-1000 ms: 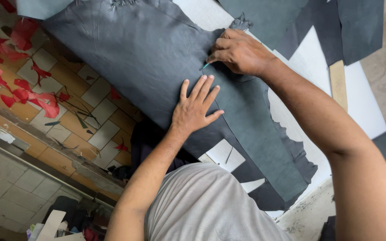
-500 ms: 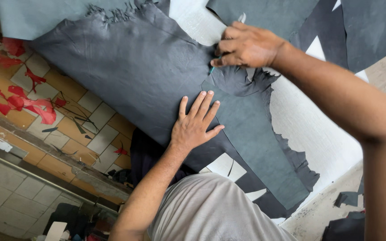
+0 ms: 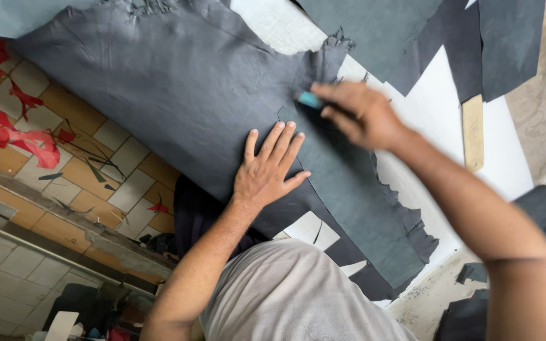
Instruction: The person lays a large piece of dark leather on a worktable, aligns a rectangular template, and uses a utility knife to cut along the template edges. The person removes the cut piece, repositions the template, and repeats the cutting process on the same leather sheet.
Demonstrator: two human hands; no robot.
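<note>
Now the left hand (image 3: 266, 170) is lying flat, fingers spread, gripping nothing, pressing the dark grey leather sheet (image 3: 178, 95) spread across the white table (image 3: 437, 113). Just right, the blurred right hand (image 3: 358, 113) is clasping a small blue tool (image 3: 309, 100) against the leather.

Single head-worn view, steeply downward, close over the worktable (image 3: 437, 113) (hands within reach)

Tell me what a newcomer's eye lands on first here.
First, the big dark grey leather hide spread over the white table, draping past its edge. The left hand lies flat on it, fingers spread, while the right hand, blurred, grips a small blue-tipped tool at the hide. Bright red scraps litter the tiled floor at the left.
</note>
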